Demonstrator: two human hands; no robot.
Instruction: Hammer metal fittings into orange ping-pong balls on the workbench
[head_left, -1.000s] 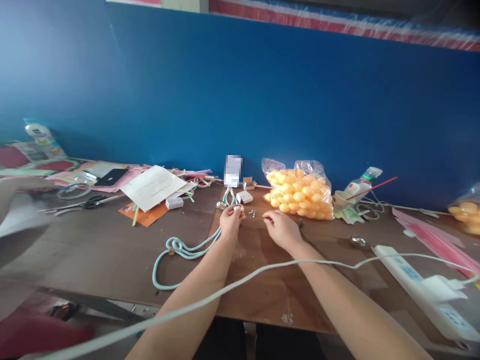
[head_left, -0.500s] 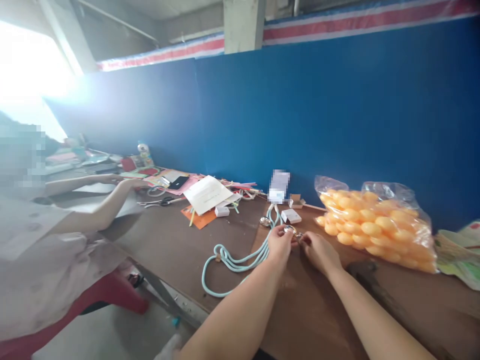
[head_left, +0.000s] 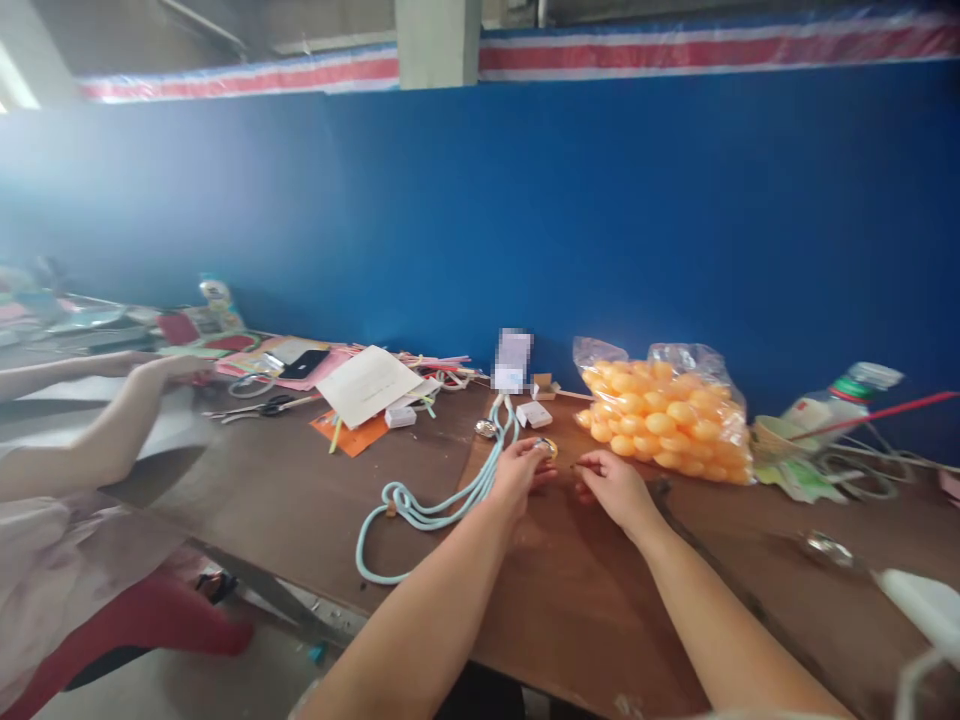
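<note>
My left hand (head_left: 519,472) is closed around a small, shiny, round metal piece (head_left: 547,447), which shows at its fingertips. Just to the right, my right hand (head_left: 613,488) is pinched over the table. A tiny dark bit shows at its fingertips, too small to name. The two hands are apart. A light-blue cord (head_left: 427,515) lies in loops beside my left forearm. Another shiny metal piece (head_left: 486,428) rests by the cord's upper end. Behind my hands lies a small white box (head_left: 533,414).
A clear bag of orange balls (head_left: 667,415) lies to the right. Farther right are a bottle (head_left: 847,395), a red stick (head_left: 877,415) and a silvery object (head_left: 829,548). Scissors (head_left: 274,406), papers (head_left: 369,386) and a phone (head_left: 306,364) lie left. Another person's arm (head_left: 90,435) reaches in.
My hands have drawn apart: the right has pulled away from the metal piece, which stays in my left hand. The view has turned right, bringing the bottle and red stick into sight.
</note>
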